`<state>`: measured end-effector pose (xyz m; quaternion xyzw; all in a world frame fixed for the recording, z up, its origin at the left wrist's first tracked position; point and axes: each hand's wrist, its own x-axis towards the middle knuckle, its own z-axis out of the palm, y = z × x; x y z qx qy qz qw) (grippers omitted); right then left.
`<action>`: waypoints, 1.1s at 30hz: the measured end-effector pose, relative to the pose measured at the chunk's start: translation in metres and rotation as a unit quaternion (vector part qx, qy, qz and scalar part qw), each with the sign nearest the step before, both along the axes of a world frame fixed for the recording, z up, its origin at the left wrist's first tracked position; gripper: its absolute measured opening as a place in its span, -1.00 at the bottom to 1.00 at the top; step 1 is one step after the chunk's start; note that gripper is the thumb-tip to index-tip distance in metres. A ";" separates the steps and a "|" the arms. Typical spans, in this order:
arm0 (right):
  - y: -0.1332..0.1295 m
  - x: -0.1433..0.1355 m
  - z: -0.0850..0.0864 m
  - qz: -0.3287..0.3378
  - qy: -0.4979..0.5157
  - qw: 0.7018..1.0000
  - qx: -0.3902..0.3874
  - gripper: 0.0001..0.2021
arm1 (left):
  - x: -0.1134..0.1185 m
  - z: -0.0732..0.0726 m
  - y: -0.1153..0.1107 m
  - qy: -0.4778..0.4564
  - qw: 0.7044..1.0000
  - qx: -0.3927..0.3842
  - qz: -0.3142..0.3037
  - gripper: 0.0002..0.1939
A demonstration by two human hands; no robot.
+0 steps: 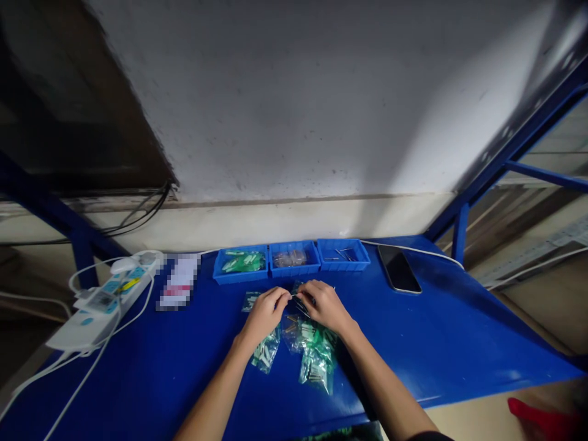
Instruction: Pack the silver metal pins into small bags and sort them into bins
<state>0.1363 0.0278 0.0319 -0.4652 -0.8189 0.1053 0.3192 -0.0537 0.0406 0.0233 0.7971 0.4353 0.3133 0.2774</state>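
Observation:
My left hand and my right hand meet near the middle of the blue table, fingertips pinched close together. A thin pale edge spans the small gap between them; it looks like the top of a small clear plastic bag, mostly covered by my right hand. Below my hands lies a pile of filled clear bags with green and white pieces and metal screws. Another filled bag lies under my left wrist, and one more sits just left of that hand.
Behind my hands stand three blue bins: one with green and white pieces, one with clear bags, one with thin metal pieces. A phone lies right; a white power strip with cables and a blurred packet are left.

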 end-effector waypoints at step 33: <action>0.024 0.041 0.002 -0.270 0.189 0.943 0.050 -0.75 | 0.011 -0.001 -0.005 0.110 0.992 0.037 -0.049 -0.79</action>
